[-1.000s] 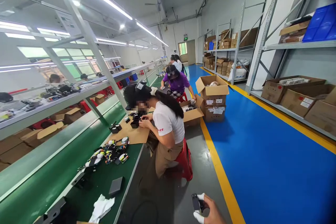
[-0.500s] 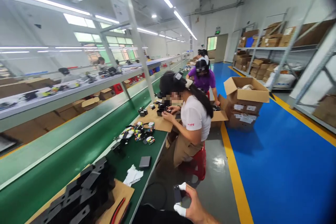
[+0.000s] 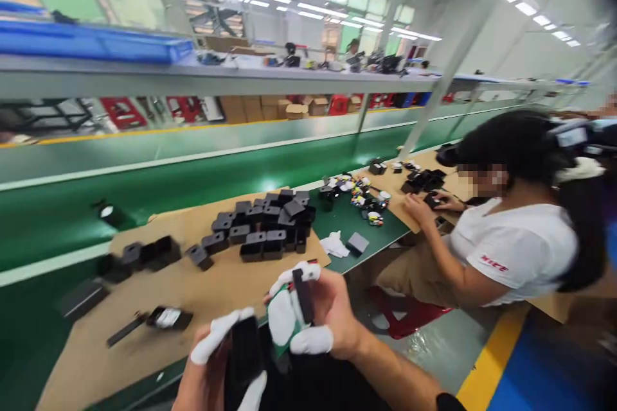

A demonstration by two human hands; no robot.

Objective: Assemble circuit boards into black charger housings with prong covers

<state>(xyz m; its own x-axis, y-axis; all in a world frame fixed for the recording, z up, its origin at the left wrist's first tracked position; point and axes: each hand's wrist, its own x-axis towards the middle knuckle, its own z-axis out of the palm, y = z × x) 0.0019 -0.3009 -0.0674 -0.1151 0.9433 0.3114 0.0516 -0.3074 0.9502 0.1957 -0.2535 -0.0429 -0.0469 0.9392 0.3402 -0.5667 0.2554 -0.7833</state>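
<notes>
Near bare cardboard (image 3: 193, 289) along the desk (image 3: 393, 228) edge, left fingers (image 3: 216, 337) grasp a black case (image 3: 245, 348), long axis running up-view; right fingers (image 3: 313, 339) grip a slim black piece (image 3: 303, 298).

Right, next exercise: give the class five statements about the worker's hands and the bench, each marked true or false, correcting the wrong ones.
1. The left hand holds a black case. True.
2. The right hand is empty. False: the right hand holds a dark piece and a white-and-green part.
3. White fingertip covers show on both hands. True.
4. The blue tray stands on the floor. False: the blue tray rests on the raised shelf.
5. A crumpled white item lies beside a grey box on the green surface. True.
</notes>
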